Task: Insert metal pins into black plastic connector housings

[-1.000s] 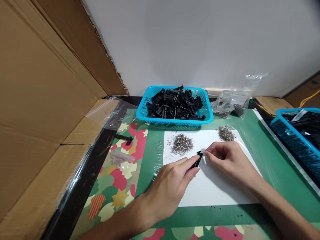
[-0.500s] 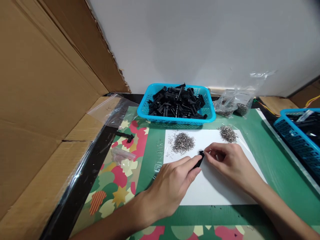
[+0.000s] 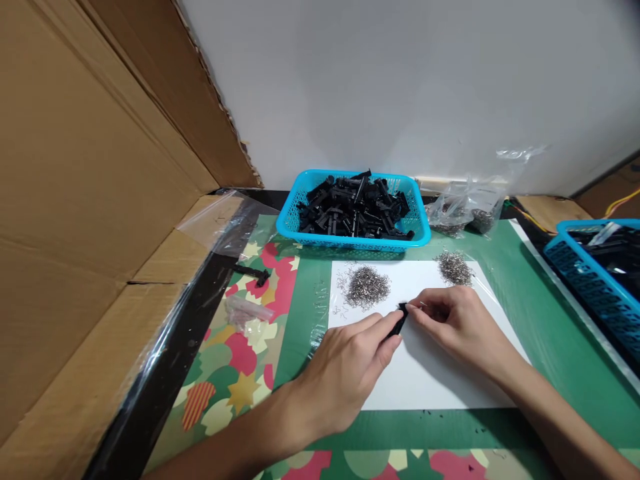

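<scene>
My left hand (image 3: 350, 363) is closed on a black plastic part (image 3: 399, 325), holding it down over the white sheet (image 3: 440, 380). The fingers cover much of that part. At its far end, my right hand (image 3: 447, 320) is closed in a pinch, thumb and forefinger against the part. A thin bit of metal shows by the right fingers, too small to make out fully. Left of the hands lies a pile of small metal springs or clips (image 3: 367, 287). Another metal pile (image 3: 454, 268) sits just behind my right hand.
A blue basket (image 3: 353, 241) full of black parts stands at the back. A second blue basket (image 3: 595, 280) is at the right. Clear bags of metal pieces (image 3: 463, 210) lie behind. One loose black part (image 3: 253, 273) and a small plastic bag (image 3: 247, 312) are at left, beside cardboard (image 3: 65, 200).
My right thumb and forefinger have come slightly nearer the black part's far end. The left hand keeps its hold. The view has shifted a little.
</scene>
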Demonstrator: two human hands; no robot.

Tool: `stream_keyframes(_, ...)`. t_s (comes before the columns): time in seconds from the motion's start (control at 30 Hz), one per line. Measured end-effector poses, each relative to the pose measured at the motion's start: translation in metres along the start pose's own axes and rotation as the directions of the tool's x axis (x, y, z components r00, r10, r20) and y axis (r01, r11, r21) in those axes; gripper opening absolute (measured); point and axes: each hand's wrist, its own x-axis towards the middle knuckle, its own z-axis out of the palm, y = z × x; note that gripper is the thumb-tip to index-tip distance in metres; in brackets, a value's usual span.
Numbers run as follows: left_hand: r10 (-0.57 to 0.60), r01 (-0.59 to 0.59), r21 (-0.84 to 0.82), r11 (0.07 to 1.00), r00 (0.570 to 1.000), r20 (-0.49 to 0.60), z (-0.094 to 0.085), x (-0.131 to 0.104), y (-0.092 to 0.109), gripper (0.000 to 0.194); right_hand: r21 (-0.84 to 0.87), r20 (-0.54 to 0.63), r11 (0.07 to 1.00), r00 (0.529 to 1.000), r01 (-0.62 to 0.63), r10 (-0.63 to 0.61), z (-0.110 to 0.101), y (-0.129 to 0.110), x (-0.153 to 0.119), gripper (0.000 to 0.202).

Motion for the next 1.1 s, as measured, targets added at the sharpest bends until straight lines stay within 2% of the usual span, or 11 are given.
stream_keyframes(0.07,0.002,-0.003,-0.020,1.000,1.000,-0.016,0.001,0.000,-0.001,0.042,0.023,0.063,0.999,0.997,-0.047,0.045,-0.005,0.000,0.002,0.032)
stream_keyframes(0.13,0.004,-0.006,-0.042,0.999,0.999,-0.045,0.002,0.000,-0.002,0.043,0.038,0.057,0.994,0.993,-0.101,0.099,-0.009,0.001,0.002,0.034)
stream_keyframes(0.23,-0.004,0.001,-0.047,0.999,0.998,-0.063,0.003,-0.001,-0.004,0.044,0.115,-0.143,0.984,0.978,-0.136,0.152,-0.009,0.003,-0.001,0.044)
stream_keyframes(0.33,0.001,-0.003,-0.030,1.000,0.998,-0.056,0.003,-0.002,-0.002,0.043,0.281,-0.307,0.957,0.939,-0.065,0.154,-0.003,0.004,-0.005,0.052)
stream_keyframes(0.47,0.010,-0.010,0.001,1.000,0.999,-0.052,0.001,-0.003,0.001,0.042,0.484,-0.306,0.871,0.949,0.086,0.076,0.004,0.008,-0.001,0.067)
stream_keyframes(0.6,0.039,-0.037,0.044,0.998,0.998,-0.045,0.001,-0.003,0.002,0.042,0.408,-0.348,0.897,0.937,0.172,-0.022,0.002,0.014,0.005,0.086)
stream_keyframes(0.73,0.011,-0.011,0.004,1.000,0.999,-0.037,0.003,-0.003,0.000,0.040,0.442,-0.215,0.897,0.968,-0.024,0.132,-0.001,0.015,0.003,0.103)
stream_keyframes(0.83,-0.033,0.031,-0.060,0.998,0.999,-0.042,0.003,-0.002,-0.001,0.039,0.420,-0.144,0.906,0.981,-0.057,0.128,0.003,0.013,0.001,0.099)
stream_keyframes(0.9,-0.042,0.040,-0.069,0.997,0.998,-0.037,0.002,-0.001,0.000,0.038,0.396,-0.193,0.918,0.976,-0.020,0.104,0.008,0.012,0.003,0.094)
stream_keyframes(1.0,-0.010,0.010,-0.031,0.999,1.000,-0.013,0.002,-0.001,0.001,0.036,0.387,-0.330,0.922,0.938,0.030,0.108,0.016,0.014,0.009,0.090)
stream_keyframes(1.1,0.050,-0.050,0.036,0.998,0.999,-0.003,0.003,-0.001,-0.002,0.036,0.414,-0.347,0.908,0.933,0.060,0.096,0.020,0.019,0.015,0.087)
